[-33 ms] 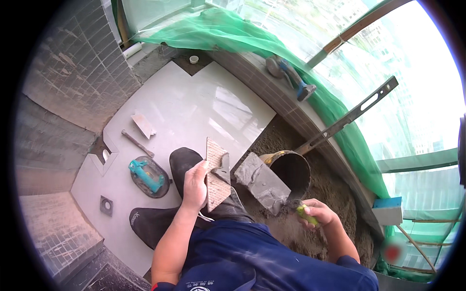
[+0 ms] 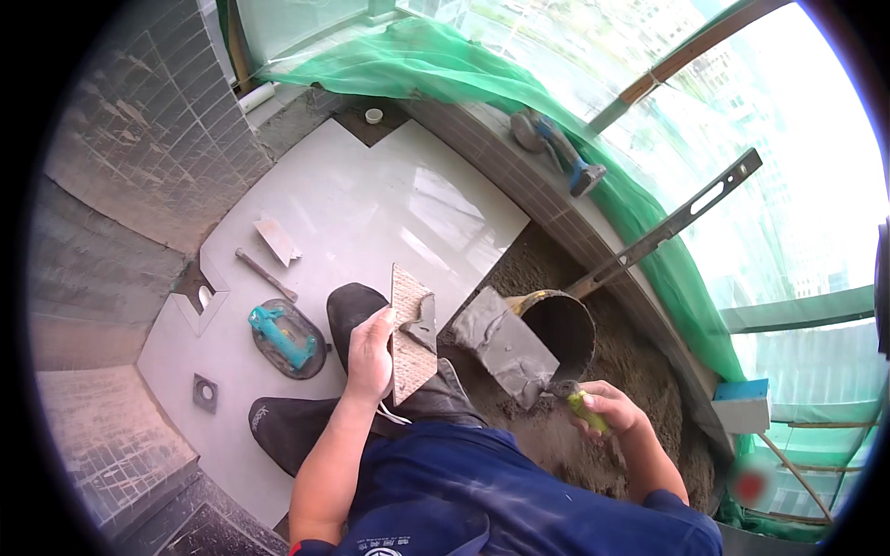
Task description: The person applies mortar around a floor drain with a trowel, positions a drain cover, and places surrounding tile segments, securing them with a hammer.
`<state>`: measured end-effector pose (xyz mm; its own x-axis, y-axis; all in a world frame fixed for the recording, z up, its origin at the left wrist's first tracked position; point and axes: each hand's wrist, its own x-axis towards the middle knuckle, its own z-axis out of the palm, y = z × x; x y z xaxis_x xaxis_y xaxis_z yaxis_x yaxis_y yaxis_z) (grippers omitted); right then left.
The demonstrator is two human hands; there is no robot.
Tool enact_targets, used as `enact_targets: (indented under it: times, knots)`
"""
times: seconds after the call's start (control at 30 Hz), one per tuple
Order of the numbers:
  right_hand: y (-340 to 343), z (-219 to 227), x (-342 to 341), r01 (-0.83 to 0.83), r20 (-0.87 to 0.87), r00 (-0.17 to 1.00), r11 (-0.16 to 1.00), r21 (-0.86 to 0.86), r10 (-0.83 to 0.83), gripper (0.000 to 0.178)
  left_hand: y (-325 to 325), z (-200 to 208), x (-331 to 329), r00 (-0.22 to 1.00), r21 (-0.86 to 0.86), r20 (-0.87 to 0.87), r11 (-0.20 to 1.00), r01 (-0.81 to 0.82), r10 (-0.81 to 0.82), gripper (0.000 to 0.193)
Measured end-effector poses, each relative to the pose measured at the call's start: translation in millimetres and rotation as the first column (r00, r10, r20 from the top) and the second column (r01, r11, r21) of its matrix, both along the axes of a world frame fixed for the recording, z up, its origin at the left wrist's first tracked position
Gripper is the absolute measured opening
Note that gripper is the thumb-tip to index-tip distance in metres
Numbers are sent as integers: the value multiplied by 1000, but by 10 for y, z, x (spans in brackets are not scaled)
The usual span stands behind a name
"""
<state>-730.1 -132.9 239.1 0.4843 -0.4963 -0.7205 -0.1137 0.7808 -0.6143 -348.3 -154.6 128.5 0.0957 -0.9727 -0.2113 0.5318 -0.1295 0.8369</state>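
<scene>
My left hand [image 2: 371,354] grips a cut piece of tile [image 2: 413,366] by its left edge, with the ribbed beige back showing and a dab of grey mortar on it. In my right hand [image 2: 604,408] is the yellow-green handle of a trowel [image 2: 508,347]. Its broad blade is coated with wet grey mortar and lies to the right of the tile piece, apart from it. Just beyond the blade stands a dark bucket [image 2: 567,326] with a mortar-smeared rim, partly hidden by the trowel.
Pale glossy tiles [image 2: 343,204] cover the floor at left, holding a hammer [image 2: 266,275], a teal-handled suction tool [image 2: 283,338] and a tile offcut [image 2: 276,241]. Rough mortar [image 2: 630,371] lies at right. A spirit level [image 2: 677,218] leans there; an angle grinder [image 2: 556,148] rests on the ledge.
The gap between the tile piece and the trowel blade has widened slightly, the tile piece moving a little left and the blade a little right. Both grips are unchanged.
</scene>
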Motion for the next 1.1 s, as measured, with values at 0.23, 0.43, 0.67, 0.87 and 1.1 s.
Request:
enact_targets:
  times: [0.23, 0.43, 0.67, 0.87, 1.1]
  knots:
    - [140, -375, 740, -488, -512, 859, 288, -824, -12, 48, -9, 316, -40, 998, 78, -51, 997, -21, 25, 32]
    - [347, -974, 999, -538, -553, 826, 144, -831, -103, 30, -81, 448, -20, 962, 195, -246, 979, -67, 115, 34]
    - [297, -1000, 540, -659, -665, 747, 113, -744, -19, 39, -16, 395, 266, 942, 208, -205, 952, -225, 267, 33]
    - [146, -384, 816, -439, -449, 893, 151, -886, -35, 37, -14, 408, 624, 879, -101, -415, 948, -303, 237, 54]
    - [-302, 344, 1036, -484, -416, 874, 521, -703, 250, 39, 100, 233, 515, 892, -134, -453, 989, -58, -9, 63]
